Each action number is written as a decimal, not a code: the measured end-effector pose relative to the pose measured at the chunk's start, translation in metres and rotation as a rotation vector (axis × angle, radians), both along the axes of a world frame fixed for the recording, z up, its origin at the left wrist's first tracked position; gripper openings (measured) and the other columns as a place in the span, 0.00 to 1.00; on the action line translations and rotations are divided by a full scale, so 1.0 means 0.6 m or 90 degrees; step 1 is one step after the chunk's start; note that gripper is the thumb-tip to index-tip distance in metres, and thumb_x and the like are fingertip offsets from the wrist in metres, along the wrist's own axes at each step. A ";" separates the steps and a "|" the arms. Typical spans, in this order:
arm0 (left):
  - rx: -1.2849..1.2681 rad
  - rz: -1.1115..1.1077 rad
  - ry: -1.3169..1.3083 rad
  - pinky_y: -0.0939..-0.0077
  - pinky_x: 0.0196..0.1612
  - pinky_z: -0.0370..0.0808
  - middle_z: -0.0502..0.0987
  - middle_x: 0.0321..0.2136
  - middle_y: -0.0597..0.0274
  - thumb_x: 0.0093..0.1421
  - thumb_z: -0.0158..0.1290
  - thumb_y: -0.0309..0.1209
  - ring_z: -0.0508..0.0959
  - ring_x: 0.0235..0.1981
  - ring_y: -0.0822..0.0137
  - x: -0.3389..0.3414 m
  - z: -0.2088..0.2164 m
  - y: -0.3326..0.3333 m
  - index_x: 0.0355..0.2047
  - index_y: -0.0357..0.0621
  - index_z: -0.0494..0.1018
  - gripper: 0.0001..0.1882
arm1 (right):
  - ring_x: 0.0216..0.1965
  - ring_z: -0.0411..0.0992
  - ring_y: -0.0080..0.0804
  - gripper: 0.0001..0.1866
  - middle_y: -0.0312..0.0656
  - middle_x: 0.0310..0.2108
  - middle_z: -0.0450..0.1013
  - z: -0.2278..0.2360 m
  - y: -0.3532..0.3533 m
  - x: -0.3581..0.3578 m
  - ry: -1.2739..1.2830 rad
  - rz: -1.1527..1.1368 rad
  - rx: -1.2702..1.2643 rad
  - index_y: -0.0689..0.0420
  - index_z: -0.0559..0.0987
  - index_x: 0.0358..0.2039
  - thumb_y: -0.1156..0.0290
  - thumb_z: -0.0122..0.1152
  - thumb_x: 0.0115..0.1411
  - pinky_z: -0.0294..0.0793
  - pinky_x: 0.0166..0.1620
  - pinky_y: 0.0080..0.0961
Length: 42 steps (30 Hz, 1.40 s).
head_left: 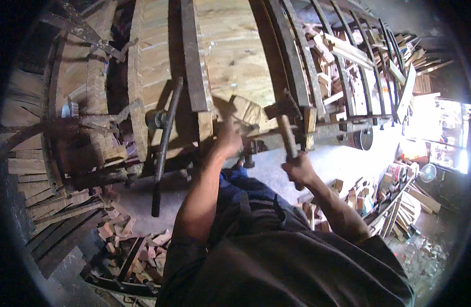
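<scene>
My right hand (300, 170) is closed round the wooden handle of a hammer (288, 135), whose dark head is raised near the front edge of a clamped wooden panel (228, 56). My left hand (228, 137) is at that same edge, with its fingers against a small pale wooden block (246, 109). It seems to grip the block, though blur and shadow hide part of the fingers. Dark metal bars (194, 61) run across the panel to either side of my left hand. A long dark rod (166, 148) crosses a clamp screw to its left.
More bars of the clamping rack (343, 61) stretch away to the right, with wood offcuts behind them. A dark bucket (360, 139) is below the rack. Scrap blocks (118, 225) are piled at lower left, and planks (399, 204) lie at right beside a small fan (428, 173).
</scene>
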<state>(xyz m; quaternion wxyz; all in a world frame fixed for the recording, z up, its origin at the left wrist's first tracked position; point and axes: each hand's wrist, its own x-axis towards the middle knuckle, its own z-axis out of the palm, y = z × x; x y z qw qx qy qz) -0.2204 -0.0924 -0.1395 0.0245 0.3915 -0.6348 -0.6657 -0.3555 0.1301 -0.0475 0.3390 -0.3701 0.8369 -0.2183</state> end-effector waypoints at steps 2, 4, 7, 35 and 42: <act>-0.026 -0.016 0.006 0.63 0.55 0.72 0.77 0.48 0.44 0.57 0.42 0.12 0.75 0.55 0.54 -0.007 0.034 0.009 0.65 0.32 0.52 0.33 | 0.23 0.71 0.33 0.13 0.49 0.28 0.74 0.071 -0.033 -0.024 -0.184 -0.134 0.056 0.58 0.77 0.42 0.71 0.62 0.56 0.73 0.30 0.37; -0.104 -0.030 -0.059 0.65 0.56 0.72 0.77 0.48 0.44 0.57 0.42 0.12 0.75 0.55 0.56 0.015 0.000 0.000 0.65 0.32 0.52 0.33 | 0.23 0.73 0.29 0.16 0.39 0.21 0.74 0.111 -0.085 -0.049 -0.165 -0.212 0.010 0.58 0.74 0.44 0.72 0.64 0.55 0.73 0.29 0.32; -0.038 -0.004 -0.043 0.67 0.61 0.67 0.75 0.55 0.44 0.55 0.42 0.13 0.73 0.57 0.54 0.008 0.043 0.008 0.67 0.35 0.54 0.37 | 0.26 0.75 0.30 0.18 0.40 0.25 0.77 0.193 -0.131 -0.117 0.051 -0.141 -0.112 0.62 0.76 0.46 0.71 0.65 0.55 0.75 0.30 0.30; -0.630 0.291 -0.333 0.53 0.64 0.62 0.69 0.58 0.38 0.61 0.55 0.30 0.68 0.60 0.39 0.313 0.053 -0.048 0.61 0.34 0.65 0.29 | 0.27 0.70 0.29 0.08 0.43 0.25 0.73 0.392 -0.189 -0.159 0.141 -0.072 -0.411 0.61 0.75 0.32 0.73 0.65 0.55 0.72 0.33 0.32; -0.384 0.376 -0.308 0.59 0.67 0.59 0.65 0.62 0.38 0.63 0.54 0.32 0.64 0.65 0.44 0.315 0.055 -0.061 0.64 0.33 0.61 0.31 | 0.23 0.68 0.27 0.09 0.42 0.21 0.71 0.053 -0.021 -0.041 0.080 0.026 -0.011 0.58 0.76 0.23 0.71 0.62 0.59 0.70 0.29 0.30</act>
